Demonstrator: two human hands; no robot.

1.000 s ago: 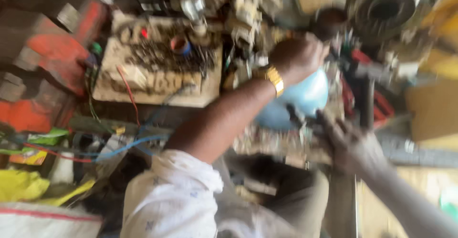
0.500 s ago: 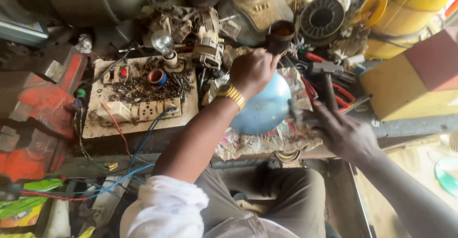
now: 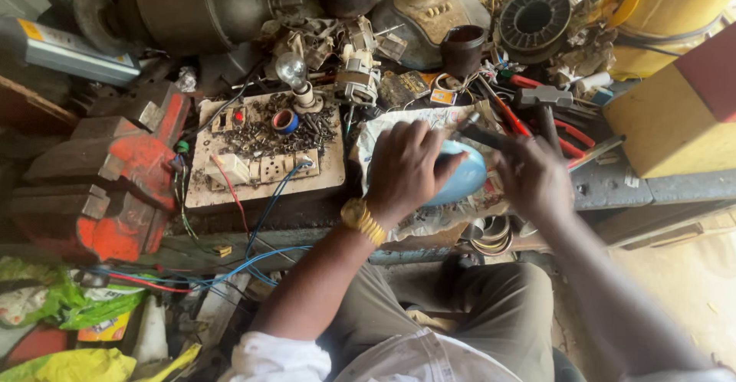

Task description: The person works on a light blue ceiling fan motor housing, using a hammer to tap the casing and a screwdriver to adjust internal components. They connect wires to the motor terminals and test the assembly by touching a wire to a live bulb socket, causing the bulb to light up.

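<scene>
Hands met over a smooth, rounded light-blue plastic shell (image 3: 460, 177) lying on a crumpled printed cloth (image 3: 383, 133) on the cluttered bench (image 3: 613, 186). The left hand (image 3: 406, 169) gripped the shell from above. The right hand (image 3: 533, 179) was clenched around a dark-handled tool (image 3: 481, 134), its tip at the shell's upper edge.

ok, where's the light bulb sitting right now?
In the head view the light bulb stands at the top edge of the wooden board, left of centre, just above the roll of blue tape and well left of the left hand.
</scene>
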